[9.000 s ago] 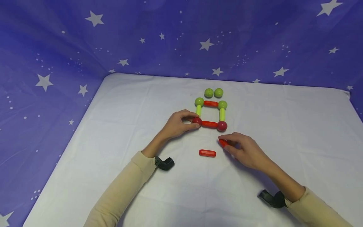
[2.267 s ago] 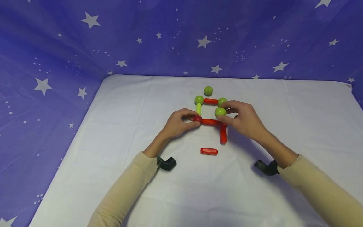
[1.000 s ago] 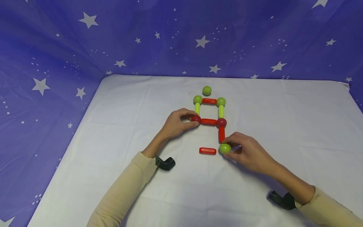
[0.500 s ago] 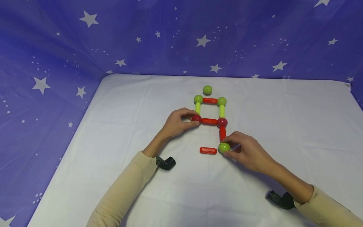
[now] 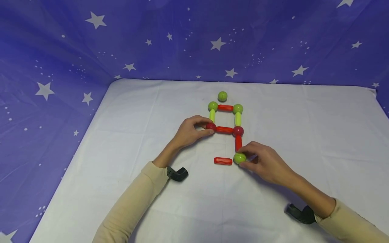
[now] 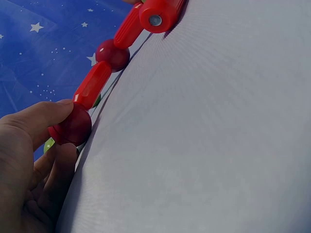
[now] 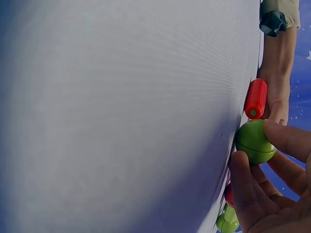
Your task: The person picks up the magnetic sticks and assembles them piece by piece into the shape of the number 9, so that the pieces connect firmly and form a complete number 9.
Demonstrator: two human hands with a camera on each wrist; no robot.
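My left hand (image 5: 192, 132) pinches a dark red ball (image 6: 73, 127) at the near left corner of a square made of balls and magnetic rods. A red rod (image 5: 224, 130) joins it to the other dark red ball (image 5: 238, 131). From that second ball another red rod (image 5: 238, 143) points toward me. At its near end my right hand (image 5: 262, 160) holds a green ball (image 5: 239, 158) between thumb and fingers. The ball sits at the rod's tip; fingers partly hide the joint. A loose red rod (image 5: 223, 161) lies just left of that ball.
Green balls (image 5: 213, 106) form the square's far corners, with yellow-green rods (image 5: 238, 119) along its sides. One loose green ball (image 5: 222, 96) lies behind the square. A white cloth (image 5: 152, 209) covers the table, and a blue starry curtain (image 5: 170, 57) rises behind.
Since 9 seconds ago, the right hand's red rod has joined the right dark red ball. The right hand took a green ball from the back and brought it to the rod's near end.
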